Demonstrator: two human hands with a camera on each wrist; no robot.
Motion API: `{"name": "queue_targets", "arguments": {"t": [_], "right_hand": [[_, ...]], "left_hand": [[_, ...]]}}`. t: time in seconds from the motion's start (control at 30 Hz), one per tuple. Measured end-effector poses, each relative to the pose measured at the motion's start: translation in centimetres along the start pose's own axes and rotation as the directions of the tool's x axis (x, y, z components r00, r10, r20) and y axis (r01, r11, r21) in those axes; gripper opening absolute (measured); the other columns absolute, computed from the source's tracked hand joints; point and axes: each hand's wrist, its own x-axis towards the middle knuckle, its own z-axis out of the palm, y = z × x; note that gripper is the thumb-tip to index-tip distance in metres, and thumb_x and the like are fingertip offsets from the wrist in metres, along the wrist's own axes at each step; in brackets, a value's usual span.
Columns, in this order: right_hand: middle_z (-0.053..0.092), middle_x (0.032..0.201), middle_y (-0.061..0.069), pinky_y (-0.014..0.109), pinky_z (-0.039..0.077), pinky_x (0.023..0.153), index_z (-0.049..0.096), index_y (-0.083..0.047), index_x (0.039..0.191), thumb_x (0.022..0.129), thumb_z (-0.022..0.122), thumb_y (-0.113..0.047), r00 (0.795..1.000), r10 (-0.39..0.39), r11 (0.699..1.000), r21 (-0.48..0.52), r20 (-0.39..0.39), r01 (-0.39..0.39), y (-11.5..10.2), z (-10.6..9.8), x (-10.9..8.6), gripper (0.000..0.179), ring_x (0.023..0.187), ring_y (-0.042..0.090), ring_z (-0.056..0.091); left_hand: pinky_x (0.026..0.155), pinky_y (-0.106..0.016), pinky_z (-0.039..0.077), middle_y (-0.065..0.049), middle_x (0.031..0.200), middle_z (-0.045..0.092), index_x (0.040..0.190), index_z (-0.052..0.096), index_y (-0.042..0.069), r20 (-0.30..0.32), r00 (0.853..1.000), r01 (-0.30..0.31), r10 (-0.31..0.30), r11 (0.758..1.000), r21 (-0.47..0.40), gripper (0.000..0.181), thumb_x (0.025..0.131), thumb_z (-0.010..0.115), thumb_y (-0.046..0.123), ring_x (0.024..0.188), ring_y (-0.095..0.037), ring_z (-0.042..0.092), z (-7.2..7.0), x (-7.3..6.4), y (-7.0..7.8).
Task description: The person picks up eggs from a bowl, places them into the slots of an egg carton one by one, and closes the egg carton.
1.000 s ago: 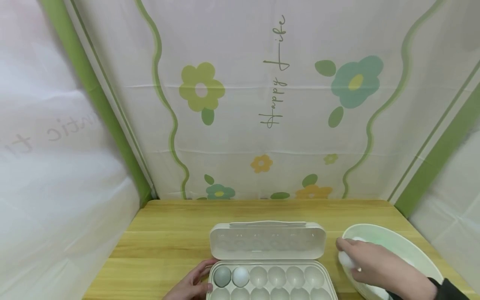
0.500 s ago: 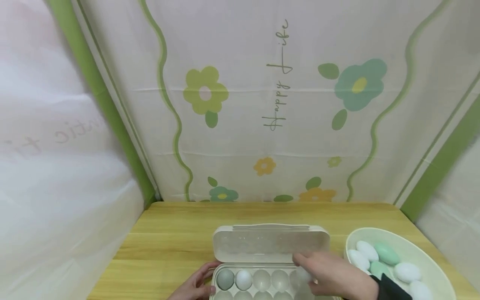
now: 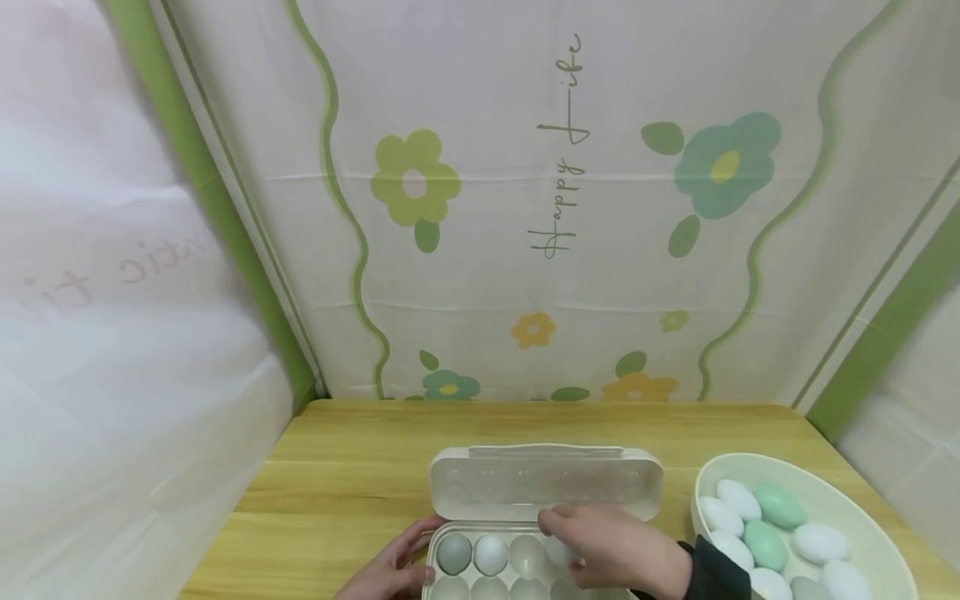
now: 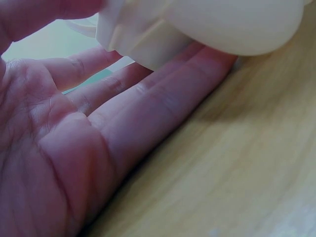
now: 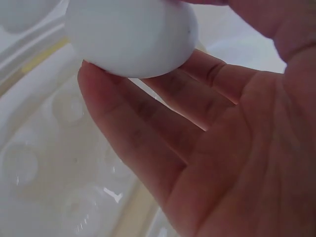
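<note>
My right hand (image 3: 611, 546) holds a white egg (image 5: 133, 37) between thumb and fingertips, over the back row of the egg box (image 3: 510, 527). In the head view the hand hides most of that egg and the box's right side. My left hand (image 3: 393, 565) grips the left end of the box, thumb at the rim. Its fingers (image 4: 148, 113) reach along the underside in the left wrist view. A grey-green egg (image 3: 453, 553) and a white egg (image 3: 491, 554) sit in the two leftmost back cups. The box's clear lid (image 3: 546, 483) stands open behind.
A pale green oval bowl (image 3: 873, 537) at the right holds several white, mint-green and greyish eggs. The wooden table (image 3: 330, 467) runs back to a flower-printed curtain (image 3: 480, 275), with more white curtain (image 3: 127, 375) along the sides.
My right hand has carried the white egg leftward from the bowl to above the box's back row. The left hand keeps its place on the box. The view has shifted slightly.
</note>
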Motion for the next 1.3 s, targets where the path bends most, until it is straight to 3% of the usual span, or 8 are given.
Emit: {"name": "queue_targets", "arguments": {"t": [0.33, 0.6, 0.8, 1.3], "right_hand": [[0.051, 0.075, -0.014, 0.018, 0.035, 0.051, 0.05, -0.02, 0.093, 0.064, 0.072, -0.008, 0.998, 0.006, 1.0, 0.024, 0.068, -0.007, -0.2, 1.0, 1.6, 0.038, 0.06, 0.003, 0.038], [0.05, 0.073, -0.012, 0.016, 0.033, 0.051, 0.051, -0.019, 0.089, 0.061, 0.072, -0.007, 0.999, -0.031, 0.999, -0.031, 0.025, 0.031, -0.5, 1.5, 2.3, 0.037, 0.059, 0.004, 0.038], [0.05, 0.074, -0.012, 0.017, 0.036, 0.053, 0.052, -0.019, 0.091, 0.066, 0.073, -0.008, 0.996, 0.005, 1.0, 0.016, 0.089, -0.007, -0.4, 2.3, 2.8, 0.035, 0.061, 0.004, 0.039], [0.057, 0.08, -0.009, 0.016, 0.04, 0.057, 0.057, -0.02, 0.091, 0.067, 0.075, -0.008, 0.995, 0.018, 1.0, 0.02, 0.098, -0.02, 0.2, 3.2, 2.5, 0.032, 0.064, 0.002, 0.044]], "left_hand": [[0.089, -0.044, 0.047, -0.018, 0.143, 0.031, 0.144, 0.019, 0.009, 0.002, 1.0, 0.003, -0.003, 1.0, -0.007, 0.052, 0.097, 0.04, 0.004, 0.115, -0.029, 0.049, 0.0, 0.1, 0.0], [0.09, -0.044, 0.047, -0.02, 0.144, 0.029, 0.144, 0.02, 0.009, -0.003, 1.0, 0.002, -0.002, 1.0, 0.0, 0.052, 0.096, 0.041, 0.004, 0.116, -0.028, 0.047, 0.0, 0.2, 0.1], [0.089, -0.044, 0.047, -0.019, 0.144, 0.03, 0.143, 0.021, 0.01, -0.014, 1.0, 0.015, -0.016, 1.0, -0.008, 0.051, 0.097, 0.041, 0.004, 0.116, -0.029, 0.048, 0.0, 0.1, -0.1], [0.082, -0.041, 0.052, -0.016, 0.141, 0.035, 0.143, 0.019, 0.008, 0.019, 1.0, 0.01, -0.01, 1.0, -0.002, 0.052, 0.096, 0.04, 0.003, 0.108, -0.031, 0.055, 0.4, 0.7, -0.3]]}}
